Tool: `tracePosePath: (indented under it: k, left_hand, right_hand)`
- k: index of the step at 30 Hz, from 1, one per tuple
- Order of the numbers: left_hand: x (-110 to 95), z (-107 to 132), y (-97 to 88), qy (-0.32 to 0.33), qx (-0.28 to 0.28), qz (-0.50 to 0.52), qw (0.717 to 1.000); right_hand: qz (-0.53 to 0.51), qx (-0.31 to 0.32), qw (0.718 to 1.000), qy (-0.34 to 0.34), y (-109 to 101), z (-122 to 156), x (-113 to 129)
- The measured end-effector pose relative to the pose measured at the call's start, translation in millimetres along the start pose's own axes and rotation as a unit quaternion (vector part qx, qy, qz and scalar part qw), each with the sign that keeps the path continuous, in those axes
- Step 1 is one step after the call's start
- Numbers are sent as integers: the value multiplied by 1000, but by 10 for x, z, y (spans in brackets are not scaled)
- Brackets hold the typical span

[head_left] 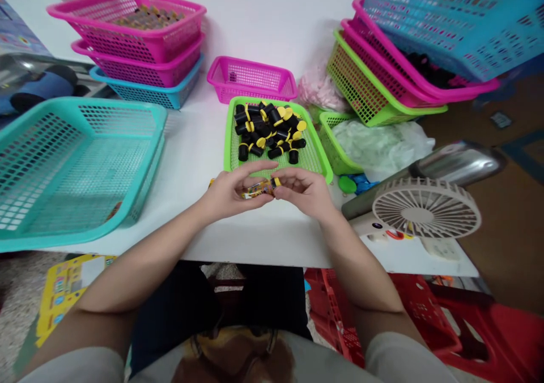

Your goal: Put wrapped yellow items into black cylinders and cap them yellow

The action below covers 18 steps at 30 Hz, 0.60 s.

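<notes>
My left hand (226, 195) is closed around a small tube with a colourful printed label (257, 189), held lying nearly level above the table's front part. At the tube's right end is a black and yellow end piece (275, 182), which the fingers of my right hand (306, 191) pinch. A bit of something yellow (211, 182) shows behind my left hand; its kind is hidden. Just beyond both hands sits a lime green basket (228, 145) with many black cylinders with yellow ends (266, 127) heaped in it.
A large turquoise basket (147, 162) stands at left, before stacked pink and blue baskets (140, 49). A pink basket (250, 83) is at the back. On the right are tilted stacked baskets (361, 83), a bagged green basket (335, 145), a steel flask (459, 159) and a fan (425, 210).
</notes>
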<state>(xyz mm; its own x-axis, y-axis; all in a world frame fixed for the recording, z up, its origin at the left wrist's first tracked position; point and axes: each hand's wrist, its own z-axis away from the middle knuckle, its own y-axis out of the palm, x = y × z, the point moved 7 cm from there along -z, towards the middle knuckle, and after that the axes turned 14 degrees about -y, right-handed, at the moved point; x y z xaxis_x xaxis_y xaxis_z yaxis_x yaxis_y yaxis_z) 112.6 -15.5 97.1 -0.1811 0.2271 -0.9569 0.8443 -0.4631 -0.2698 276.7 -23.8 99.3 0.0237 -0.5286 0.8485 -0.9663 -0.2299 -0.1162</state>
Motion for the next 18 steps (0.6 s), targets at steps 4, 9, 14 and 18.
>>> tracePosePath:
  k: [4,9,14,18]
  left_hand:
    - [-80,22,-39,38,-37,-100,994]
    - [-167,71,-46,86,-77,-202,973]
    - [-185,107,-27,180,-112,-225,951]
    - [-146,105,-2,202,-151,-245,936]
  right_hand:
    - [-4,1,1000,-27,20,-21,6]
    - [25,-1,995,-92,89,-53,93]
    - [-8,24,999,-20,153,-70,-44]
    - [-20,18,999,25,154,-62,-110]
